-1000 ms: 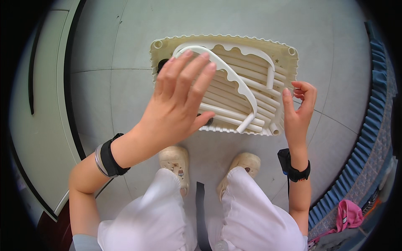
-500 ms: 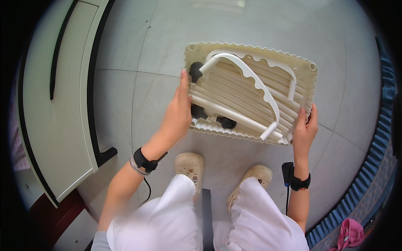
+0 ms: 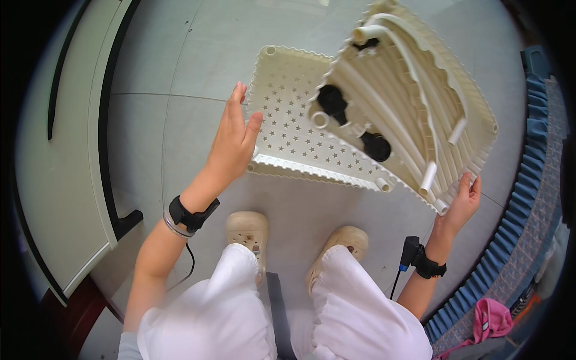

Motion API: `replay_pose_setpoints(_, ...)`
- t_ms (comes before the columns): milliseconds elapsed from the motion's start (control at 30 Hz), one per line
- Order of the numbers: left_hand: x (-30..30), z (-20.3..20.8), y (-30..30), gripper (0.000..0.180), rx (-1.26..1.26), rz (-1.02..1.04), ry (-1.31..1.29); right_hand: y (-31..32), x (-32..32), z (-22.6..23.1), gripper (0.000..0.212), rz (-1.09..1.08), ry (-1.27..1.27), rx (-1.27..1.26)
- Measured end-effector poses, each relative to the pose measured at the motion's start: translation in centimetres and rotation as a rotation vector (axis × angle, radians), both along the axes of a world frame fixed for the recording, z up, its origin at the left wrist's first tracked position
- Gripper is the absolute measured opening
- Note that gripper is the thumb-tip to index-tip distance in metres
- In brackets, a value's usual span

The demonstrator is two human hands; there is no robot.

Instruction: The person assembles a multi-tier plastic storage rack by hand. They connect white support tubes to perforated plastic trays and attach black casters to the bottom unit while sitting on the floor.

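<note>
Floor (image 3: 180,144): pale grey tile, thin dark joints, soft sheen toward upper edge. Left: cream furniture panel (image 3: 75,180), black edging, long black strip (image 3: 63,72) on its face, black foot (image 3: 127,224) near lower corner. Dark red area (image 3: 75,336) below, identity unclear. Right: blue pleated fabric (image 3: 498,240); pink cloth (image 3: 493,318) beside its lower end. Light diffuse.

My left elbow (image 3: 146,273) is bent, the left forearm (image 3: 191,195) slanting inward and away from me. My left hand (image 3: 228,150) is loose, the left fingers (image 3: 235,102) straight and close together, the left thumb (image 3: 254,126) spread away from them. My right forearm (image 3: 416,294) leans outward, and my right hand (image 3: 461,207) is clasped, right thumb (image 3: 464,183) inward, right fingers (image 3: 476,187) partly hidden.
</note>
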State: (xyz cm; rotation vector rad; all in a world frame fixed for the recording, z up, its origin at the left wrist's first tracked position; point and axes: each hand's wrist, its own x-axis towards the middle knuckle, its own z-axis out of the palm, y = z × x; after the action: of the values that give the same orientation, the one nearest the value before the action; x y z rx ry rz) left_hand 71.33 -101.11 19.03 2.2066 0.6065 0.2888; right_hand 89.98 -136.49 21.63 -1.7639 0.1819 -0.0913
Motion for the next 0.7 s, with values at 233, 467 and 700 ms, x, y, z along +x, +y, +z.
replay_pose_setpoints(233, 0.3, -4.3, -0.6, 0.044, 0.035, 0.072, 0.215, -5.9, 1.0, -2.9, 0.028, -0.220, -0.040, 0.112)
replay_pose_setpoints(467, 2.8, -6.7, -1.9, 0.036, -0.019, 0.166, 0.210, -13.7, 3.0, -10.9, 0.019, -0.416, 0.097, 0.079)
replay_pose_setpoints(700, 5.7, -7.2, -5.4, 0.033, -0.062, 0.303, 0.133, -18.4, 4.8, -17.0, 0.018, -0.451, 0.144, -0.184)
